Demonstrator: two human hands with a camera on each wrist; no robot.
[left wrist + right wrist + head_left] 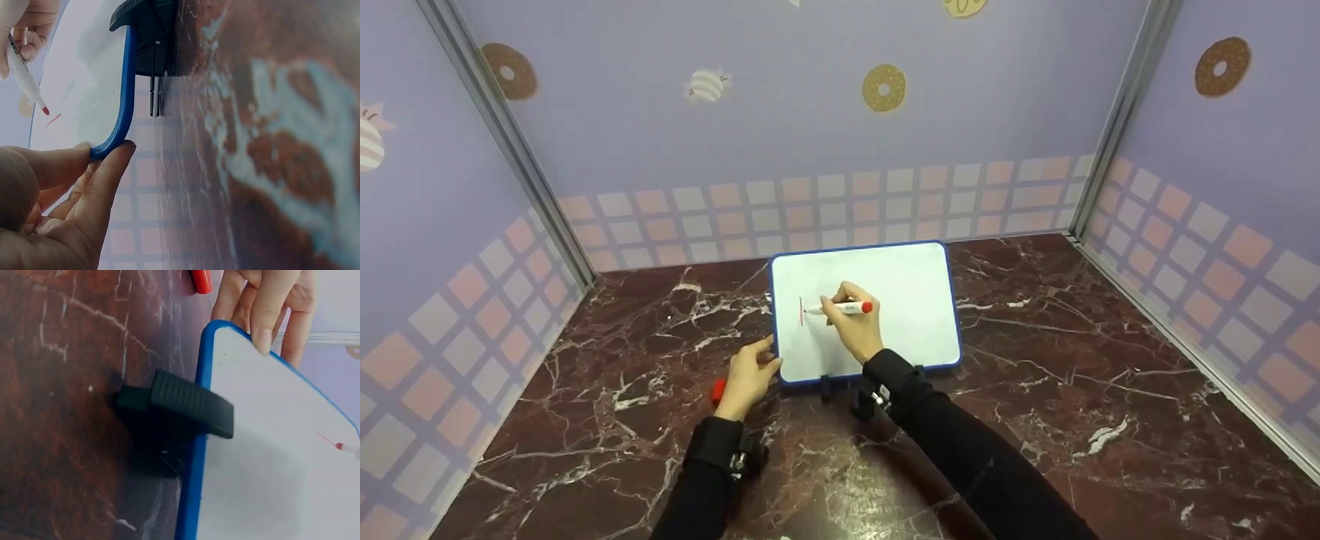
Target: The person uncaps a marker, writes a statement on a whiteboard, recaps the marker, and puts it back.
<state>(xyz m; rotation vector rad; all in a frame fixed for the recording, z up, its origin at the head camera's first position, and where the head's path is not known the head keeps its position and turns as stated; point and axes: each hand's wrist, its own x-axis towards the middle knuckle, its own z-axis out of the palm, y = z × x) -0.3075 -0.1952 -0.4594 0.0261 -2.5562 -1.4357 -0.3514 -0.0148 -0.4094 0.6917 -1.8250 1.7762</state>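
A whiteboard (915,300) with a blue rim stands tilted back on black holders. My right hand (859,322) holds a white marker (847,307) with a red end; its red tip (45,110) is at the board's left part. A thin red upright line (801,311) shows beside the tip. My left hand (751,375) pinches the board's lower left corner, thumb (62,163) on the front and fingers behind. In the right wrist view only the marker's tip end shows; the right hand is out of that frame.
A red marker cap (719,391) lies on the marbled dark red table (622,420), left of my left hand. One black holder (191,405) grips the board's lower edge. Patterned walls (795,135) enclose the table at the back and both sides.
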